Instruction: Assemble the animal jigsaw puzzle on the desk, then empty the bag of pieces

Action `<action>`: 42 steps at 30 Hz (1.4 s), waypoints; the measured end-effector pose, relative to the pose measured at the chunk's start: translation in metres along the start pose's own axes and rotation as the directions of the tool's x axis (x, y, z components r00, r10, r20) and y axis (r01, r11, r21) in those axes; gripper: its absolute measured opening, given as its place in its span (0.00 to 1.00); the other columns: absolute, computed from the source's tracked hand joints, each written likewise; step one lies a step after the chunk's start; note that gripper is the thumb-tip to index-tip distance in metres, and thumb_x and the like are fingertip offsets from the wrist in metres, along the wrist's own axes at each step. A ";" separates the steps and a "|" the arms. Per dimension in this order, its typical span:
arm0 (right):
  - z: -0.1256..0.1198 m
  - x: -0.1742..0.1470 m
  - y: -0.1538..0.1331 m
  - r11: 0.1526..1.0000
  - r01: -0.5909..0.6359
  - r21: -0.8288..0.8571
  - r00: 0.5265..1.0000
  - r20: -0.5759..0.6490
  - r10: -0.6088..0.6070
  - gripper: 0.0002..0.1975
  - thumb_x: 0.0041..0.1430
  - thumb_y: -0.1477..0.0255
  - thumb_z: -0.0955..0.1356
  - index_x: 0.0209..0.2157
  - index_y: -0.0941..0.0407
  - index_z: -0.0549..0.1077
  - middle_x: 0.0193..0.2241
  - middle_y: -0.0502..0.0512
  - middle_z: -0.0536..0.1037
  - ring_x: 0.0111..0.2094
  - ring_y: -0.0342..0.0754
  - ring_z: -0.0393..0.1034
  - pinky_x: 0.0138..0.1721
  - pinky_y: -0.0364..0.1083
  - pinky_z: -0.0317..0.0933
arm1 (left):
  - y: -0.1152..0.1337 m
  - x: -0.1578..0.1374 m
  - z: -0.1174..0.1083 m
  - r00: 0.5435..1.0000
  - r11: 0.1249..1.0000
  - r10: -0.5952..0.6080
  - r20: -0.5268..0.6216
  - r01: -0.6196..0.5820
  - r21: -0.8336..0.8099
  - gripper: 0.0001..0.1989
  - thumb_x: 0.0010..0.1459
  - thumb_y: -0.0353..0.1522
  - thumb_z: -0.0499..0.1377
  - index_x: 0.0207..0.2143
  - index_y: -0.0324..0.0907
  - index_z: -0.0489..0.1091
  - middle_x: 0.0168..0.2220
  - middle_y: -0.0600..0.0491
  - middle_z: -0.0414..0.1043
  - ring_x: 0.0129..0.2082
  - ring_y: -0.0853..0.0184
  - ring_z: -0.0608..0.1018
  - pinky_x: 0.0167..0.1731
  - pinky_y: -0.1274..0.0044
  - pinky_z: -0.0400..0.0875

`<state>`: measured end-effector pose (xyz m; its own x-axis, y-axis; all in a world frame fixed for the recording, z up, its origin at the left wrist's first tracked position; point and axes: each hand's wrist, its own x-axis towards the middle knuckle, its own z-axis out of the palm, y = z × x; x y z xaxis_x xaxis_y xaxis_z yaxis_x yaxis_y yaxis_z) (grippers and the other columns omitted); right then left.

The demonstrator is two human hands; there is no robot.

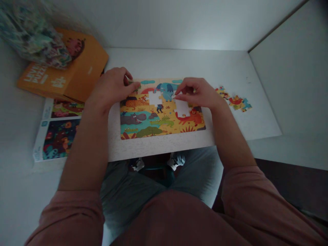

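A jigsaw puzzle (143,119) with animals on a yellow ground lies flat on the white table, with two white gaps in its picture. My left hand (112,85) is at the far left corner of the puzzle, thumb laid on its surface and fingers bent around the edge. Over the upper right part, my right hand (198,92) pinches a small jigsaw piece (173,96), of which only a pale bit shows between thumb and forefinger. Beneath that hand is the larger gap, beside the blue elephant and above the red lion.
Loose puzzle pieces (239,102) lie right of my right hand, partly joined. At left stands an orange puzzle box (87,65) with a clear plastic bag (38,37) of pieces on it. A picture box (61,136) lies below. The table's front edge (164,152) borders my lap.
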<state>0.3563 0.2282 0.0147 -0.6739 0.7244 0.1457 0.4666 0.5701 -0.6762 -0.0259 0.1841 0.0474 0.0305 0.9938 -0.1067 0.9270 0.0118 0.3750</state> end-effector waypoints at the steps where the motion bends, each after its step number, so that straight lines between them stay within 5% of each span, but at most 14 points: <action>1: -0.009 -0.004 0.004 0.999 -0.033 -0.014 0.997 -0.076 0.032 0.31 0.76 0.31 0.77 0.49 0.45 0.90 0.35 0.53 0.82 0.39 0.57 0.69 0.44 0.57 0.61 | 0.000 0.000 -0.001 1.000 1.000 0.007 -0.003 -0.007 0.007 0.27 0.82 0.51 0.67 0.67 0.40 0.84 0.60 0.40 0.92 0.51 0.56 0.84 0.57 0.62 0.79; 4: -0.048 -0.029 0.027 0.988 -0.138 -0.065 0.923 -0.370 0.104 0.37 0.78 0.24 0.70 0.51 0.42 0.88 0.35 0.57 0.82 0.44 0.62 0.65 0.46 0.62 0.60 | -0.003 0.005 -0.001 1.000 1.000 0.020 -0.005 -0.020 0.016 0.26 0.82 0.51 0.66 0.66 0.41 0.84 0.60 0.40 0.91 0.48 0.57 0.82 0.53 0.63 0.79; 7: -0.091 -0.074 0.055 0.959 -0.271 -0.083 0.778 -0.606 0.167 0.43 0.78 0.19 0.59 0.51 0.37 0.87 0.32 0.60 0.79 0.47 0.68 0.63 0.48 0.66 0.58 | -0.008 0.013 0.000 1.000 0.999 0.010 -0.004 -0.010 0.049 0.24 0.81 0.53 0.67 0.62 0.44 0.83 0.58 0.43 0.91 0.48 0.55 0.82 0.54 0.63 0.79; 10: -0.112 -0.124 0.072 0.912 -0.408 -0.049 0.626 -0.742 0.240 0.46 0.73 0.16 0.59 0.51 0.41 0.83 0.38 0.60 0.81 0.44 0.66 0.65 0.48 0.66 0.61 | -0.010 0.019 0.001 1.000 0.998 0.016 0.012 -0.017 0.058 0.25 0.81 0.55 0.65 0.61 0.45 0.82 0.57 0.42 0.90 0.48 0.53 0.83 0.54 0.63 0.79; 12: -0.106 -0.150 0.074 0.874 -0.483 -0.052 0.627 -0.718 0.304 0.42 0.69 0.18 0.67 0.48 0.42 0.83 0.40 0.60 0.84 0.43 0.64 0.69 0.47 0.65 0.65 | -0.009 0.020 0.000 1.000 0.998 0.021 0.021 -0.023 0.063 0.25 0.81 0.54 0.63 0.61 0.44 0.81 0.58 0.41 0.90 0.49 0.52 0.84 0.55 0.61 0.79; 15: -0.080 -0.166 0.065 0.775 -0.625 -0.093 0.625 -0.655 0.425 0.32 0.65 0.35 0.81 0.51 0.47 0.85 0.54 0.67 0.87 0.49 0.67 0.80 0.57 0.69 0.74 | -0.006 0.018 0.000 0.999 0.997 0.032 0.020 -0.034 0.072 0.26 0.80 0.54 0.62 0.60 0.43 0.82 0.59 0.40 0.90 0.52 0.48 0.86 0.55 0.61 0.79; 18: -0.055 -0.159 0.053 0.629 -0.759 -0.170 0.585 -0.601 0.544 0.26 0.65 0.48 0.84 0.55 0.48 0.86 0.69 0.72 0.84 0.67 0.74 0.82 0.76 0.74 0.67 | -0.005 0.017 -0.001 0.998 0.996 0.050 0.029 -0.052 0.077 0.27 0.80 0.55 0.61 0.59 0.43 0.82 0.60 0.37 0.90 0.53 0.47 0.87 0.54 0.60 0.78; 21: -0.043 -0.145 0.043 0.584 -0.792 -0.181 0.563 -0.589 0.580 0.25 0.66 0.51 0.85 0.56 0.48 0.86 0.73 0.74 0.83 0.77 0.78 0.75 0.82 0.76 0.59 | -0.006 0.017 -0.002 0.999 0.994 0.040 0.036 -0.043 0.103 0.28 0.81 0.56 0.60 0.60 0.42 0.81 0.61 0.36 0.89 0.55 0.45 0.87 0.55 0.60 0.78; 28: -0.030 -0.130 0.034 0.582 -0.811 -0.065 0.511 -0.563 0.649 0.22 0.71 0.52 0.81 0.57 0.49 0.86 0.63 0.70 0.90 0.63 0.73 0.84 0.77 0.75 0.60 | -0.004 0.012 -0.004 0.999 0.997 0.028 0.016 -0.029 0.071 0.29 0.81 0.56 0.62 0.63 0.43 0.81 0.63 0.37 0.89 0.58 0.46 0.86 0.57 0.60 0.79; 33: -0.032 -0.124 0.031 0.538 -0.831 -0.139 0.494 -0.628 0.601 0.21 0.68 0.52 0.82 0.55 0.48 0.89 0.70 0.76 0.85 0.73 0.82 0.76 0.77 0.78 0.61 | -0.007 0.012 -0.001 0.999 0.999 0.031 -0.010 -0.031 -0.010 0.31 0.76 0.59 0.66 0.62 0.44 0.83 0.62 0.38 0.89 0.61 0.43 0.86 0.61 0.58 0.78; 37: -0.037 -0.118 0.029 0.581 -0.812 -0.064 0.520 -0.531 0.669 0.19 0.62 0.53 0.84 0.47 0.48 0.87 0.55 0.67 0.89 0.59 0.74 0.83 0.68 0.74 0.72 | -0.007 0.012 -0.001 0.999 0.999 0.041 -0.017 -0.041 -0.029 0.32 0.76 0.60 0.65 0.63 0.45 0.84 0.61 0.35 0.89 0.63 0.39 0.88 0.60 0.54 0.79; 42: -0.032 -0.111 0.037 0.759 -0.632 0.159 0.618 -0.487 0.617 0.24 0.59 0.50 0.84 0.45 0.43 0.74 0.42 0.53 0.86 0.46 0.62 0.82 0.51 0.62 0.79 | -0.006 0.010 -0.001 0.999 0.999 0.027 -0.027 -0.028 -0.032 0.30 0.76 0.60 0.62 0.62 0.48 0.84 0.61 0.35 0.90 0.62 0.37 0.89 0.60 0.53 0.81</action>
<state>0.4662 0.1817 -0.0039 0.1503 0.9883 0.0244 0.6883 -0.0869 -0.7202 -0.0316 0.1936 0.0454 0.0454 0.9964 -0.0718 0.9133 -0.0123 0.4070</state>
